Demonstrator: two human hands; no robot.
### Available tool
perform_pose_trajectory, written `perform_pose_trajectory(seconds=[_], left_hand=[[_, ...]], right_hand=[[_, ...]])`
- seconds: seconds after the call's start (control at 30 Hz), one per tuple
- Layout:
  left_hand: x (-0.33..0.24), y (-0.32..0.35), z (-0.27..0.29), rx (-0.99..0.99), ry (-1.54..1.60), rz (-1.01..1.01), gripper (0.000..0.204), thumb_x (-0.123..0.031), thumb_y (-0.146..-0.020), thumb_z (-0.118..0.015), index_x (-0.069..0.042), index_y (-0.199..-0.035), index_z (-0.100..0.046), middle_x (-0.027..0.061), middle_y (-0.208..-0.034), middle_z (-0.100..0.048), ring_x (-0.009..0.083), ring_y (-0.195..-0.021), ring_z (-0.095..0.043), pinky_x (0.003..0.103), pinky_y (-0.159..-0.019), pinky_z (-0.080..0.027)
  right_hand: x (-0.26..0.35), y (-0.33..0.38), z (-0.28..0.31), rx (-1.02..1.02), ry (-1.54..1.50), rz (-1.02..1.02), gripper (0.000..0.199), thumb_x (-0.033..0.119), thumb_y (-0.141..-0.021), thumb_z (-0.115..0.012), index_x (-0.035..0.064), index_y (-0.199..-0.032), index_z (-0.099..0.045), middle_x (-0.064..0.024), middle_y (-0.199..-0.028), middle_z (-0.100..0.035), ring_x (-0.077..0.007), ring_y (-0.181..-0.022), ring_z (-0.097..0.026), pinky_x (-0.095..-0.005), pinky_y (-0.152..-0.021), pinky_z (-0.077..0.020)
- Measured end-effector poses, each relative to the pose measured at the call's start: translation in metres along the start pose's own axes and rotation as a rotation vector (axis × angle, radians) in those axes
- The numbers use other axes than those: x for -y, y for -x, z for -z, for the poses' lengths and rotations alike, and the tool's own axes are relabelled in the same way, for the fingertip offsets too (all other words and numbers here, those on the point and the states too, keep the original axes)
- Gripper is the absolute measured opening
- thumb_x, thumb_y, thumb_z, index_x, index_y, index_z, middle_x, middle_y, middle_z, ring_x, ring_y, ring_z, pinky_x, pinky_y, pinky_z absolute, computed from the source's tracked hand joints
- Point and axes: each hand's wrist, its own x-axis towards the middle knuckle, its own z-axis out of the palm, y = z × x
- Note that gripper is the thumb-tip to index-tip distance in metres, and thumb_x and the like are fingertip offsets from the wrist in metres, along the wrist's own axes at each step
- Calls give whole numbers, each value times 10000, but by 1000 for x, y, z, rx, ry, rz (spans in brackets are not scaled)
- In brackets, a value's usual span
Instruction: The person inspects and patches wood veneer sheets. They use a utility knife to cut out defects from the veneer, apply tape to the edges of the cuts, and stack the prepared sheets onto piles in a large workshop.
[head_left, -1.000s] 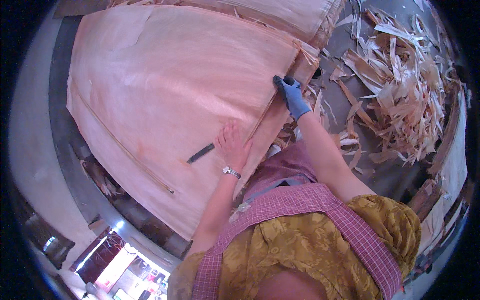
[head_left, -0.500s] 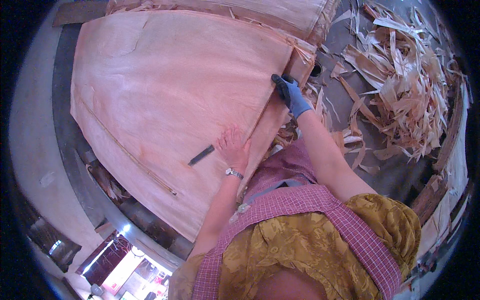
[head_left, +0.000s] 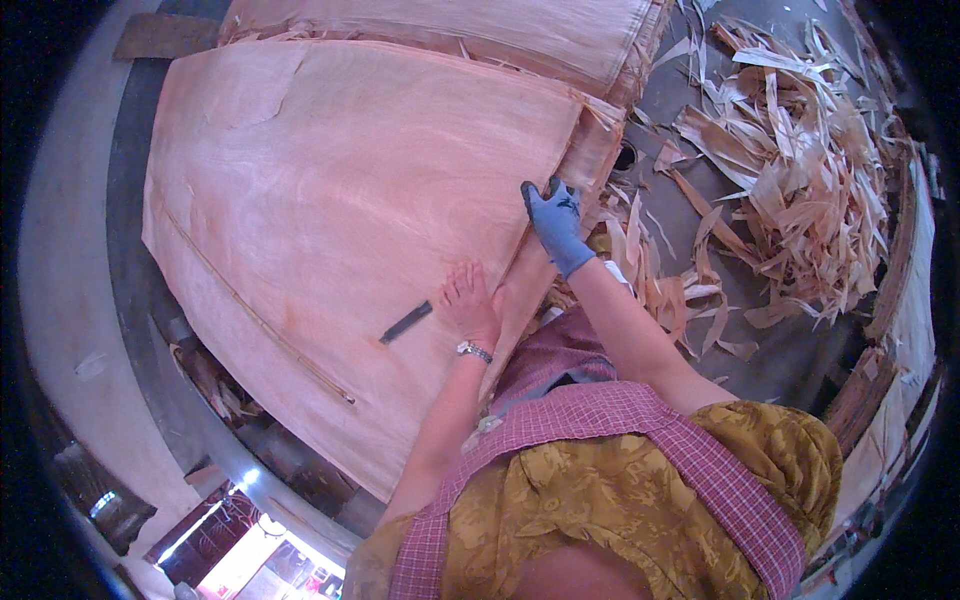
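Observation:
A broad stack of thin pinkish wood veneer sheets (head_left: pixel 350 170) lies in front of me. My left hand (head_left: pixel 470 305), bare and with a watch at the wrist, rests flat on the top sheet with its fingers spread. Beside its fingertips lies a flat dark blade-like tool (head_left: pixel 406 322). At the stack's right edge is my right hand (head_left: pixel 556 225), in a blue glove with black fingertips. Its thumb lies on the top sheet and its curled fingers are at the edge, gripping it; the fingertips are partly hidden. A long thin rod (head_left: pixel 255 312) lies along the left side of the sheet.
Another veneer stack (head_left: pixel 540 40) stands beyond the first. On the right, a large heap of torn veneer strips (head_left: pixel 810 190) covers the grey floor (head_left: pixel 690 150). More scraps (head_left: pixel 650 270) lie close by my right forearm. A dark board (head_left: pixel 168 37) juts out at the far left.
My right hand has come nearer along the sheet's edge and turned, with its thumb now apart from the fingers. My left hand stays flat on the sheet. The view has shifted slightly.

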Motion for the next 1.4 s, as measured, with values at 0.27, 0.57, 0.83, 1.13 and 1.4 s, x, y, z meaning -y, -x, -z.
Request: perform_pose_trajectory(seconds=[0.27,0.57,0.83,1.13,1.4], left_hand=[[-4,-2,3,12,23,49,762,-461,-727,-733,-166,-1377,-464,119,-1366,-472,327,-1254,-425,511,-1030,-314],[-17,-24,11,111,-53,22,841,-543,-815,-613,-259,-1515,-244,139,-1563,-199,381,-1428,-198,623,-1106,-180],[-13,-32,0,125,-63,25,881,-597,-810,-594,-271,-1529,-204,120,-1583,-170,384,-1440,-170,645,-1092,-171],[-26,-49,22,268,-98,23,889,-552,-804,-626,-218,-1524,-226,124,-1588,-150,372,-1452,-132,638,-1090,-181],[-89,-97,23,180,-42,8,940,-500,-778,-678,-109,-1507,-232,149,-1521,-303,332,-1400,-291,561,-1121,-216]], right_hand=[[23,30,3,-164,330,268,701,483,-852,-627,-30,-1304,-469,-248,-1345,-468,-418,-1211,-456,-482,-989,-393],[-38,-74,-13,161,-193,66,443,433,-843,-660,-2,-923,-649,-179,-834,-678,-321,-793,-652,-418,-724,-482],[-55,-86,-30,165,-391,64,254,202,-872,-696,-2,-1021,-697,-32,-853,-697,-117,-699,-578,-282,-630,-467],[-41,-76,-15,255,-615,1,344,291,-849,-715,-3,-1016,-651,-74,-923,-693,-173,-797,-596,-336,-745,-481],[6,-57,29,120,-575,-40,786,240,-747,-828,-55,-1328,-390,-188,-1220,-562,-262,-1063,-572,-349,-915,-474]])
